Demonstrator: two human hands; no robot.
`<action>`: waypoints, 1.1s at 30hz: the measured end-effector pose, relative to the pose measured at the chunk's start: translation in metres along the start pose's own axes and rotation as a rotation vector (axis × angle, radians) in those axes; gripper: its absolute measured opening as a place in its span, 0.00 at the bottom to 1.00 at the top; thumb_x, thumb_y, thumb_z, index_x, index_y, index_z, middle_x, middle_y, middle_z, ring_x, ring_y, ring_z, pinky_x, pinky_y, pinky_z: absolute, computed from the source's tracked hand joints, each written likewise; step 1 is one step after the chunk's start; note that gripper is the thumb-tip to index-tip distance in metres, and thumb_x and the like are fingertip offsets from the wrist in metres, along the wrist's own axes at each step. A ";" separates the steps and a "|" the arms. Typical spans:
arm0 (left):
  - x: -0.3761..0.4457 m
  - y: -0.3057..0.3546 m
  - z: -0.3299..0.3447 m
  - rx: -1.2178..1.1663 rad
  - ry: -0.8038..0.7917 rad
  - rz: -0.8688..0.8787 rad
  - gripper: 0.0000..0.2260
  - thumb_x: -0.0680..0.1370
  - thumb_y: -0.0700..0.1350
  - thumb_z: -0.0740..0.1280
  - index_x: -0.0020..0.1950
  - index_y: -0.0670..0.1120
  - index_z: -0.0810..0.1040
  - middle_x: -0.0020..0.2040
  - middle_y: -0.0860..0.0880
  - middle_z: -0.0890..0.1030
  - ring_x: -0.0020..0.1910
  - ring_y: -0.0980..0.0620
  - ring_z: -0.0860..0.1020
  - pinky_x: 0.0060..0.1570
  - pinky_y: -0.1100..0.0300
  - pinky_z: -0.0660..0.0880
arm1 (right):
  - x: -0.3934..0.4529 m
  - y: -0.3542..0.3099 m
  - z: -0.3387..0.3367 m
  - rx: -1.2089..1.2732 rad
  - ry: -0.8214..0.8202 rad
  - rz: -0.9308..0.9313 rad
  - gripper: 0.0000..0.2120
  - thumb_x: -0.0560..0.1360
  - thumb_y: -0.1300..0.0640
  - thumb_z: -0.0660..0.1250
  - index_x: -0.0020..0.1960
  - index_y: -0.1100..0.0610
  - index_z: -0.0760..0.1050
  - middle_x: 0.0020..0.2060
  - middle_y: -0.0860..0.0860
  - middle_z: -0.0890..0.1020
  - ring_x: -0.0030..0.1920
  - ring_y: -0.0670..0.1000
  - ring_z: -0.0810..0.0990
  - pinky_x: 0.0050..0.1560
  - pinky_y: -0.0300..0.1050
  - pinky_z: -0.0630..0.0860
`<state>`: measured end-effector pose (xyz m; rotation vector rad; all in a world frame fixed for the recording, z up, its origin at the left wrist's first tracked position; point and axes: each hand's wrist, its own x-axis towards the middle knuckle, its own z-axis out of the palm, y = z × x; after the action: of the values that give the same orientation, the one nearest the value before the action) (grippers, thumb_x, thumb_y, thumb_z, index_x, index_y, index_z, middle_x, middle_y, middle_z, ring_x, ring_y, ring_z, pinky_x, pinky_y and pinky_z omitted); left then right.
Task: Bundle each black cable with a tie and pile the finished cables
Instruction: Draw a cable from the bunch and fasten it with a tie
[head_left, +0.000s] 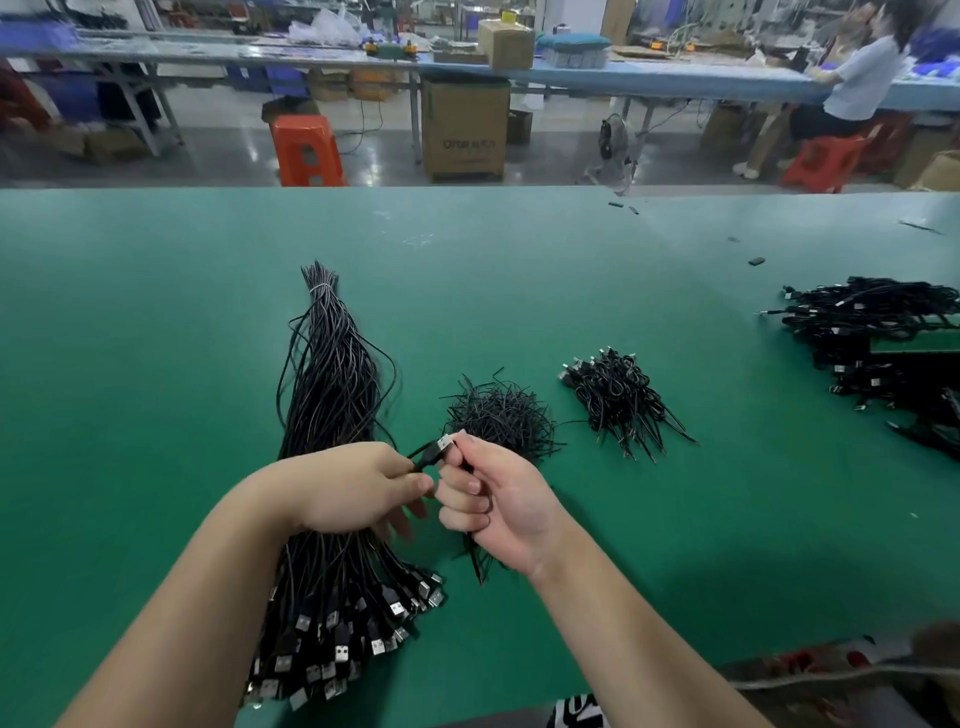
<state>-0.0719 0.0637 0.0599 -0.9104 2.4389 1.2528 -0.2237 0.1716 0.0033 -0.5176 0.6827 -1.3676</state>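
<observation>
A long sheaf of loose black USB cables (332, 374) lies on the green table (156, 312), tied at its far end, metal plugs fanned toward me. My left hand (353, 488) grips one black cable near its plug over the sheaf. My right hand (488, 499) pinches that cable's USB plug (442, 445) with thumb and forefinger; its other fingers curl around thin black ties that stick out below the palm. A heap of black ties (498, 415) sits just beyond my hands. A small pile of bundled cables (618, 400) lies to its right.
A larger heap of black cables (878, 338) lies at the table's right edge. Small black scraps (756, 261) dot the far right of the table. Beyond the table stand an orange stool (306, 150), a cardboard box (465, 130) and a seated person (852, 83) at another bench.
</observation>
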 end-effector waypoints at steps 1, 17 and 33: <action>0.002 0.000 0.001 -0.007 0.057 0.011 0.15 0.85 0.50 0.58 0.55 0.42 0.81 0.44 0.50 0.87 0.43 0.53 0.85 0.53 0.55 0.81 | -0.001 -0.001 0.002 -0.026 -0.002 -0.012 0.13 0.82 0.52 0.60 0.40 0.53 0.75 0.28 0.46 0.64 0.25 0.44 0.57 0.24 0.37 0.56; 0.021 0.021 0.018 -1.287 0.407 0.488 0.16 0.80 0.46 0.60 0.48 0.35 0.80 0.41 0.42 0.83 0.27 0.53 0.68 0.29 0.62 0.71 | -0.003 0.010 0.002 -1.056 0.224 -0.153 0.13 0.81 0.51 0.60 0.40 0.48 0.78 0.34 0.45 0.86 0.37 0.46 0.83 0.45 0.46 0.80; 0.011 0.024 0.022 -1.104 0.073 0.492 0.16 0.82 0.47 0.60 0.45 0.41 0.84 0.58 0.35 0.82 0.49 0.42 0.84 0.34 0.55 0.77 | -0.003 -0.006 0.012 -0.714 0.219 -0.278 0.13 0.69 0.67 0.77 0.43 0.49 0.82 0.31 0.43 0.79 0.35 0.43 0.79 0.42 0.42 0.81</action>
<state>-0.0967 0.0869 0.0571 -0.5141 1.9404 2.8889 -0.2198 0.1734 0.0164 -1.0669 1.3324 -1.4297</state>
